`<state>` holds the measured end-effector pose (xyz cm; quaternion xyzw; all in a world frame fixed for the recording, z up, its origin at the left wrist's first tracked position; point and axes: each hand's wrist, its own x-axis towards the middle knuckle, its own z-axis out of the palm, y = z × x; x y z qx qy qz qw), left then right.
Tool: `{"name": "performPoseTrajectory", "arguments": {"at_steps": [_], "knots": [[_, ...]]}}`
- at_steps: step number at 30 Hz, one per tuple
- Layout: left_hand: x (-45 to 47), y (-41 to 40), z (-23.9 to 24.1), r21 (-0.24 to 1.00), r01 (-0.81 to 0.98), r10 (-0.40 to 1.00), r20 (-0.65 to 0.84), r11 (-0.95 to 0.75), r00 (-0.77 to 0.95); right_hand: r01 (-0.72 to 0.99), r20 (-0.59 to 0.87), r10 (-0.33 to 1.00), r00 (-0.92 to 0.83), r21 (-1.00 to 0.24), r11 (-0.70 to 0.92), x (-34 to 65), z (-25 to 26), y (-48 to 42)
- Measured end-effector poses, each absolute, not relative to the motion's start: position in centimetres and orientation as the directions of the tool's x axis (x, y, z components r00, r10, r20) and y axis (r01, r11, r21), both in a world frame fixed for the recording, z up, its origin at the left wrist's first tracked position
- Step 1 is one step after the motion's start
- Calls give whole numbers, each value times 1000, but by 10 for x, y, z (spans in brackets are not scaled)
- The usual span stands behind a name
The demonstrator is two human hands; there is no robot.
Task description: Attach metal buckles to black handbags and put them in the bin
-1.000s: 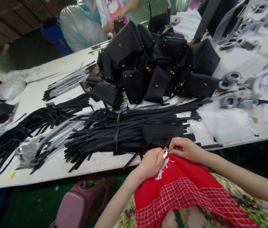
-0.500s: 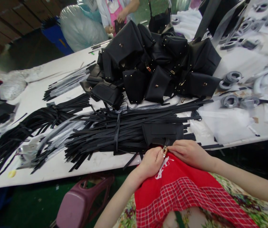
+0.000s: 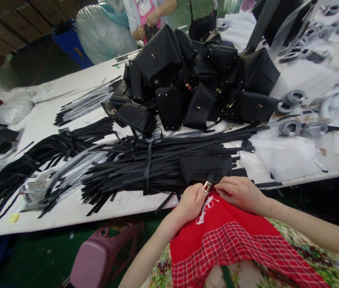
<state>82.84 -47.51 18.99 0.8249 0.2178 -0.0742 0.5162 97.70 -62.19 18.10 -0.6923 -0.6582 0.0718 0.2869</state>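
Observation:
My left hand [image 3: 191,202] pinches a gold-coloured metal buckle [image 3: 207,187] between thumb and fingers. The buckle is at the end of a short black strap [image 3: 210,177] in front of a small black bag [image 3: 205,166]. Just to the right of the buckle, my right hand [image 3: 241,194] has its fingers curled and pressed together, slightly apart from the metal. What lies between its fingertips, if anything, is too small to make out. The bag rests on a tied bundle of black straps [image 3: 121,170] near the table's front edge.
Behind the straps rises a heap of black bags [image 3: 169,108]. Another strap bundle [image 3: 46,150] lies left, and grey rolled strips [image 3: 291,128] lie right on the white table [image 3: 64,214]. A purple stool [image 3: 89,256] stands below. Across the table, a person [image 3: 149,16] handles a dark item.
My right fingers have drawn a little to the right, away from the buckle. The buckle has tilted and shifted slightly up and left in my left hand.

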Motion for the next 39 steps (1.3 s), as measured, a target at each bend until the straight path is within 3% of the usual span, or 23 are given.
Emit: {"name": "performPoseTrajectory", "arguments": {"at_steps": [7,13,25,39], "knots": [[829,-473,197,827,416,222,-355,-377,908,803,257,952,168,-596,19,983,181,-614],[828,-470,203,836,381,151,-350,-395,925,831,302,953,8,-532,162,990,179,-610],[824,-466,203,833,348,107,-335,-431,936,879,387,917,-101,-397,265,988,183,-608],[820,-468,188,895,347,197,-300,-280,933,820,246,966,83,-567,74,990,175,-617]]}}
